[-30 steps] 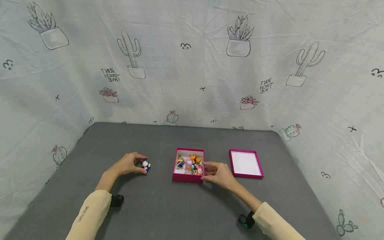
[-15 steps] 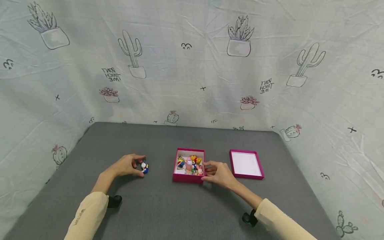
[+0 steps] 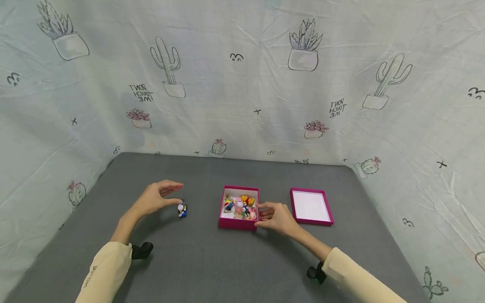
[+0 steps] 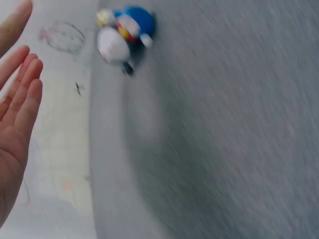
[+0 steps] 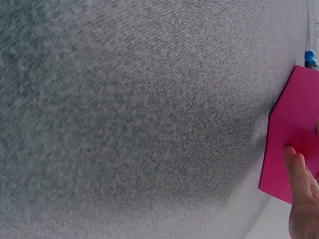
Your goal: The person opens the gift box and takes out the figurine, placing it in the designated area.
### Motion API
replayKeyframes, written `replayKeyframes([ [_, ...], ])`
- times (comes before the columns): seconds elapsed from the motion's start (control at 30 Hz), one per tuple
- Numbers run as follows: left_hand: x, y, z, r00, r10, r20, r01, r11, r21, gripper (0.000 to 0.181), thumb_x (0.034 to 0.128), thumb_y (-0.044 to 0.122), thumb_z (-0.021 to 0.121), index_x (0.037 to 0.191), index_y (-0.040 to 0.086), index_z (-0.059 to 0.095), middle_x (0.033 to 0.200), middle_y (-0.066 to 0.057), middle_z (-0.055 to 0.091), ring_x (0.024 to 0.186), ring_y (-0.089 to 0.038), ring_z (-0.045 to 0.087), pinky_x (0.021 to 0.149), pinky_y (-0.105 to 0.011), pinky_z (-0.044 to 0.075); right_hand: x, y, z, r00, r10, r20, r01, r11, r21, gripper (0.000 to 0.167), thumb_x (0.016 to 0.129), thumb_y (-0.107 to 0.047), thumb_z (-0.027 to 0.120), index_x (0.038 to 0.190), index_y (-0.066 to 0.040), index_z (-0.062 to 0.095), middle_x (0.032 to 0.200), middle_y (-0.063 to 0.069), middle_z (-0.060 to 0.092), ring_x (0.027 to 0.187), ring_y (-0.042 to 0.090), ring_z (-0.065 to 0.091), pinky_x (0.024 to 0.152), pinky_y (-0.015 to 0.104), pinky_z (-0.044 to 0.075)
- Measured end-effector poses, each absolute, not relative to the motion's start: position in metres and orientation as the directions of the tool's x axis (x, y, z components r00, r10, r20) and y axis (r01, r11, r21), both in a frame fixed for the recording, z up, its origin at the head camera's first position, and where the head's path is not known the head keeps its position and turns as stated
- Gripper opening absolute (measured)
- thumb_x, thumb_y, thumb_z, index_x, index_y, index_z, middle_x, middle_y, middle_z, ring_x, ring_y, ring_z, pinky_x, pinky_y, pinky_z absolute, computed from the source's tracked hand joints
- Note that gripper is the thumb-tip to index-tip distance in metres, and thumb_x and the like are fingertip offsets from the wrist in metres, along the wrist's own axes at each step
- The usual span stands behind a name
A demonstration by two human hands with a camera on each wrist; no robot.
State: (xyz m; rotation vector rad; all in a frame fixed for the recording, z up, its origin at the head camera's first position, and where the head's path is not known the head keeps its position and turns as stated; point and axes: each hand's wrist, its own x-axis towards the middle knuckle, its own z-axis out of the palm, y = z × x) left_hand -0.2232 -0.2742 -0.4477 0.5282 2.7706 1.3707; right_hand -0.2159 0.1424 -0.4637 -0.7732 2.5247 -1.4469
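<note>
A small blue and white toy figurine (image 3: 182,209) rests on the grey tabletop, left of the pink box (image 3: 237,224). My left hand (image 3: 154,198) hovers just behind and left of it, thumb and fingers spread, holding nothing. In the left wrist view a gap separates these fingers (image 4: 30,94) from the blurred figurine (image 4: 128,31). My right hand (image 3: 279,219) holds the box at its right side, with its thumb by the near corner. The right wrist view has fingers (image 5: 299,174) against the pink wall (image 5: 281,174). Several colourful figurines (image 3: 239,208) lie inside the box.
A pink-rimmed lid (image 3: 310,206) with a white inside lies to the right of the box, beyond my right hand. Grey cloth (image 3: 212,261) covers the table. A pale curtain (image 3: 212,75) with cactus drawings hangs behind and along both sides.
My left hand has let go of the figurine and drawn back to the left and away, its fingers spreading. The figurine stays on the table. My right hand and the box keep their places.
</note>
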Motion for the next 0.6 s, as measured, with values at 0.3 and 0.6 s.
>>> replayKeyframes([
  [0.3,-0.232,-0.234,-0.442,-0.914,0.394,0.097,0.289,0.464,0.838,0.056,0.0782,0.024,0.080,0.125,0.001,0.061,0.123,-0.020,0.061,0.114,-0.031,0.059,0.096,-0.041,0.046,-0.218,0.143,-0.462,-0.861,-0.497,0.109,-0.347,0.417,-0.840,0.051,0.074,-0.009,0.082,0.118,0.008,0.063,0.104,0.024,0.068,0.086,0.028,0.070,0.068,0.027,0.056],
  [0.6,-0.246,-0.202,-0.454,-0.894,0.444,0.065,0.222,0.313,0.923,0.057,0.0793,0.016,0.079,0.126,-0.007,0.057,0.124,-0.027,0.058,0.112,-0.038,0.057,0.096,-0.040,0.047,-0.218,0.143,-0.464,-0.860,-0.496,0.119,-0.359,0.422,-0.833,0.050,0.074,-0.008,0.082,0.117,0.009,0.062,0.102,0.024,0.068,0.086,0.028,0.070,0.069,0.027,0.056],
])
